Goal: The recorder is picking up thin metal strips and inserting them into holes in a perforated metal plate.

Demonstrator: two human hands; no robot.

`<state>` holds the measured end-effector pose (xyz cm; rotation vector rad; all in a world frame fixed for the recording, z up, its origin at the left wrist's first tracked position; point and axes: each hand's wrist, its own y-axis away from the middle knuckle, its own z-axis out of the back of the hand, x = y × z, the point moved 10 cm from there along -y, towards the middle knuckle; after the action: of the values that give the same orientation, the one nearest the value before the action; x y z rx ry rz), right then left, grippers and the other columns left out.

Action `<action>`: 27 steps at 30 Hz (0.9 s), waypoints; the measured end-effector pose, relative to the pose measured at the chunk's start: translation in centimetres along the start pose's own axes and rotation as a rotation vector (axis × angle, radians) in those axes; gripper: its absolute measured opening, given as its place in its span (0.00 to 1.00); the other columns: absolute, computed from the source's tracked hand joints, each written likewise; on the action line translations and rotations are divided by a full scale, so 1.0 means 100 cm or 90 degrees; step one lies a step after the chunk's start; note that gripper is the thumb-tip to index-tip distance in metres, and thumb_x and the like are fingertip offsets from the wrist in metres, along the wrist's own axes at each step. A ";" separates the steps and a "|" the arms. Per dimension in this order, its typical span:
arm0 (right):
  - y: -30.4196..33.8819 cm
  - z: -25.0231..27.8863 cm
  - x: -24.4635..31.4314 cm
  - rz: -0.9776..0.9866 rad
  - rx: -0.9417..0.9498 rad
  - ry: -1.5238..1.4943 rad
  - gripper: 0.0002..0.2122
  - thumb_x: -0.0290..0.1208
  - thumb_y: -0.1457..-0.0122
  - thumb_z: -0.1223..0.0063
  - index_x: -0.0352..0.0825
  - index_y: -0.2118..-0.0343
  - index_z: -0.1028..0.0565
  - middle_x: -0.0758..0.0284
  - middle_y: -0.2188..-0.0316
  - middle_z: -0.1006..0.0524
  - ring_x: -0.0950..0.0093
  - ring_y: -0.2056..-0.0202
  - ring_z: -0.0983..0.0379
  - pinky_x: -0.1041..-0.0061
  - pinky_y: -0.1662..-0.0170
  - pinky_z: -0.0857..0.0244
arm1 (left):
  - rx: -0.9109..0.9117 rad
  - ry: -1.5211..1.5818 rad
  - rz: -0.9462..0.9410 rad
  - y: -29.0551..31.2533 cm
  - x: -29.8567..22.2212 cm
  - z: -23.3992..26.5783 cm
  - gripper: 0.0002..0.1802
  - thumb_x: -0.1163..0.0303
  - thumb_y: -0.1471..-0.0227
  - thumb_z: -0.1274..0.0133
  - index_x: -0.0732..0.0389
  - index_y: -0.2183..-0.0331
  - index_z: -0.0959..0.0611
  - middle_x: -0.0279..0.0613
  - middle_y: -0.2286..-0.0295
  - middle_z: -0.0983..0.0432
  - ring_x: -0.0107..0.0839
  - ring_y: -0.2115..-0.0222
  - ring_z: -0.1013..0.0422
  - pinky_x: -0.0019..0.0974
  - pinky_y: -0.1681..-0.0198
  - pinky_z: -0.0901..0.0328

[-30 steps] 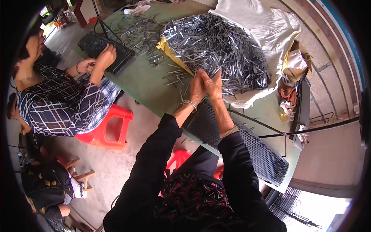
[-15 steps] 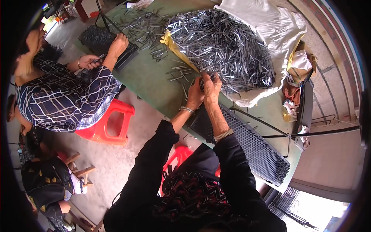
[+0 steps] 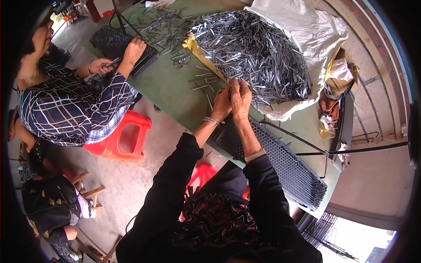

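Observation:
My left hand (image 3: 222, 106) and my right hand (image 3: 240, 100) are close together at the near edge of a big heap of thin, dark metal strips (image 3: 258, 57). The fingers of both are closed and partly overlap in view. Something dark shows between them, but I cannot make out what it is. Just below my right hand and forearm lies a long rack (image 3: 285, 160) whose top is full of small round holes. Dark pieces (image 3: 319, 197) stand packed in its far right end. Several loose strips (image 3: 204, 81) are scattered left of my hands.
The heap rests on an opened white sack (image 3: 302, 22) on a green table (image 3: 175, 101). A black cable (image 3: 372, 148) crosses the table's right part. To the left, a co-worker (image 3: 74, 103) handles strips at another dark rack (image 3: 109, 41), beside a red stool (image 3: 127, 138).
My hands stay almost in place, with the right fingers shifting slightly. The co-worker's left hand has tilted, and a strip in it shows more plainly.

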<state>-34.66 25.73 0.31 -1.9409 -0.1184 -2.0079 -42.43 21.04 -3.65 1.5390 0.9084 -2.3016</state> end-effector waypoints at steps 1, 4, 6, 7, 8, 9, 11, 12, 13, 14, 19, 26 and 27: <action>-0.001 0.004 0.007 0.053 -0.019 0.054 0.13 0.35 0.39 0.52 0.27 0.70 0.26 0.62 0.79 0.26 0.72 0.75 0.33 0.72 0.67 0.37 | -0.013 -0.035 -0.005 -0.002 -0.003 0.001 0.29 0.66 0.54 0.42 0.60 0.50 0.32 0.56 0.69 0.24 0.55 0.63 0.28 0.44 0.64 0.33; 0.001 0.001 0.008 0.067 0.027 0.168 0.16 0.38 0.38 0.57 0.28 0.69 0.25 0.58 0.78 0.26 0.66 0.76 0.33 0.69 0.66 0.37 | -0.012 0.033 0.070 0.007 0.002 0.000 0.25 0.66 0.54 0.42 0.61 0.54 0.30 0.56 0.69 0.24 0.55 0.64 0.27 0.43 0.64 0.33; 0.003 -0.003 0.014 0.074 0.028 0.171 0.16 0.39 0.37 0.58 0.29 0.69 0.25 0.57 0.77 0.25 0.64 0.75 0.32 0.68 0.65 0.37 | -0.003 -0.002 0.038 0.007 0.018 -0.002 0.23 0.67 0.55 0.42 0.62 0.56 0.28 0.55 0.69 0.23 0.53 0.65 0.27 0.43 0.64 0.33; 0.004 0.001 0.013 0.077 0.022 0.178 0.17 0.40 0.37 0.60 0.30 0.68 0.25 0.56 0.76 0.24 0.61 0.75 0.31 0.67 0.65 0.37 | 0.013 -0.031 0.007 0.007 0.011 -0.004 0.21 0.67 0.55 0.41 0.63 0.59 0.26 0.54 0.70 0.23 0.52 0.66 0.26 0.42 0.64 0.33; 0.003 0.004 0.010 0.075 0.019 0.180 0.17 0.40 0.37 0.60 0.30 0.68 0.25 0.56 0.76 0.24 0.61 0.75 0.31 0.67 0.65 0.37 | 0.016 -0.029 0.007 0.008 0.008 -0.005 0.21 0.67 0.55 0.41 0.63 0.59 0.26 0.54 0.70 0.23 0.52 0.66 0.26 0.42 0.64 0.33; 0.000 0.005 0.001 0.033 0.037 0.142 0.17 0.39 0.37 0.60 0.30 0.68 0.24 0.54 0.75 0.24 0.59 0.73 0.30 0.67 0.65 0.37 | 0.015 0.026 0.032 0.009 0.009 -0.004 0.19 0.67 0.56 0.41 0.63 0.61 0.24 0.53 0.69 0.23 0.50 0.66 0.25 0.41 0.64 0.33; -0.002 0.005 -0.003 -0.008 0.057 0.103 0.17 0.39 0.37 0.61 0.31 0.67 0.24 0.53 0.74 0.23 0.57 0.72 0.28 0.67 0.64 0.36 | 0.011 0.079 0.059 0.008 0.004 0.001 0.18 0.67 0.57 0.41 0.64 0.62 0.23 0.53 0.69 0.22 0.48 0.66 0.25 0.40 0.63 0.33; -0.003 0.008 0.005 0.040 0.044 0.144 0.17 0.38 0.36 0.63 0.29 0.67 0.24 0.56 0.75 0.23 0.63 0.72 0.28 0.69 0.64 0.36 | 0.002 0.062 0.057 0.006 -0.001 0.005 0.18 0.67 0.57 0.40 0.65 0.63 0.23 0.52 0.69 0.22 0.46 0.65 0.24 0.40 0.63 0.32; -0.001 0.007 0.016 0.089 0.035 0.182 0.18 0.37 0.36 0.64 0.28 0.67 0.23 0.58 0.77 0.23 0.68 0.73 0.27 0.72 0.64 0.35 | -0.009 0.042 0.056 0.005 0.000 0.009 0.19 0.67 0.57 0.40 0.65 0.63 0.22 0.52 0.69 0.22 0.45 0.65 0.24 0.39 0.62 0.32; 0.000 0.006 0.019 0.089 0.037 0.181 0.18 0.37 0.36 0.64 0.28 0.67 0.23 0.58 0.77 0.23 0.68 0.73 0.27 0.72 0.64 0.35 | -0.012 0.040 0.057 0.004 0.004 0.009 0.19 0.67 0.57 0.40 0.65 0.63 0.22 0.52 0.69 0.22 0.45 0.65 0.24 0.39 0.62 0.32; 0.000 0.011 0.027 0.105 -0.022 0.190 0.18 0.35 0.35 0.65 0.27 0.69 0.24 0.59 0.77 0.23 0.69 0.73 0.27 0.71 0.65 0.35 | -0.067 0.053 0.037 0.002 0.012 0.009 0.19 0.65 0.57 0.40 0.65 0.63 0.21 0.52 0.68 0.22 0.45 0.65 0.24 0.40 0.63 0.32; -0.034 0.034 0.077 0.175 -0.123 0.155 0.18 0.34 0.35 0.65 0.29 0.75 0.25 0.60 0.79 0.22 0.65 0.78 0.27 0.70 0.68 0.34 | -0.023 0.027 0.178 -0.005 0.023 0.013 0.13 0.63 0.55 0.41 0.64 0.72 0.20 0.46 0.80 0.23 0.39 0.78 0.26 0.38 0.70 0.33; -0.040 0.036 0.079 0.174 -0.117 0.167 0.17 0.34 0.35 0.64 0.29 0.75 0.25 0.60 0.79 0.22 0.64 0.78 0.27 0.68 0.69 0.34 | -0.022 0.029 0.178 -0.007 0.027 0.015 0.13 0.63 0.55 0.41 0.64 0.72 0.20 0.46 0.80 0.23 0.39 0.78 0.26 0.38 0.70 0.33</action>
<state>-32.45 29.05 8.96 -1.6649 0.3877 -2.1204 -45.03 21.11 -5.39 1.5971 0.6889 -2.0521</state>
